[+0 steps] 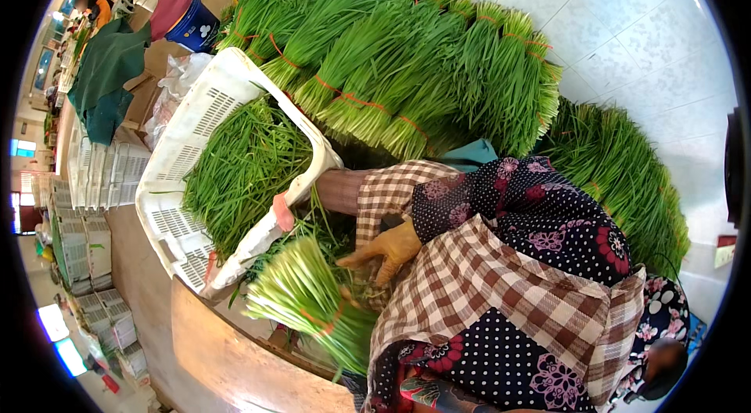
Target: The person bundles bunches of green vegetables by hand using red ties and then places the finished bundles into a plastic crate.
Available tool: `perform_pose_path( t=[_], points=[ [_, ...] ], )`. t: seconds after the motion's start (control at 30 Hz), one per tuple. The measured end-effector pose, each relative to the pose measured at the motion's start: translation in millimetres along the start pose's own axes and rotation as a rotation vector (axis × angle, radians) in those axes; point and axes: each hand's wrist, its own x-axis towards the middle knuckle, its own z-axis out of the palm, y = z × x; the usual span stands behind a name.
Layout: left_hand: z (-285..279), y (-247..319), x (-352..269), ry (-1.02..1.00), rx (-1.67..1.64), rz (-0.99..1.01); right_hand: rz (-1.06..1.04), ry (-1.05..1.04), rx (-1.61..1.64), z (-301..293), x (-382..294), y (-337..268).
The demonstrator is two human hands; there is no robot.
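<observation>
My right hand (390, 250), in a tan glove, is over my checked apron with its fingers apart and nothing in it. Just left of and below it, a bundle of green garlic chives (308, 290) lies slanted, its pale cut ends to the left and an orange tie around it. Of my left hand (350, 297) only a small gloved part shows at the bundle's edge; the bundle hides the rest. Loose chives (249, 163) fill part of a white plastic crate (170, 172) in front of me, which has pink tape on its rim.
Tied chive bundles (375, 61) are heaped along the top, with more (628, 184) at the right. A wooden board (252, 363) stands below the crate. Stacked white crates (111, 172), a green cloth (108, 73) and a blue bucket (193, 26) are at the left. A person (666, 354) is at lower right.
</observation>
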Motion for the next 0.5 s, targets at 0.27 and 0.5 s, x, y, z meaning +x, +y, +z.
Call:
perform_pose_path(
  t=[0.27, 0.5],
  points=[
    [98.5, 33.0, 51.8, -0.035, 0.314, 0.139, -0.470, 0.701, 0.416, 18.6, -14.5, -47.9],
    [177.2, 47.4, 61.3, -0.546, 0.621, 0.206, -0.572, 0.987, 0.160, 22.4, -7.4, -83.7]
  ],
)
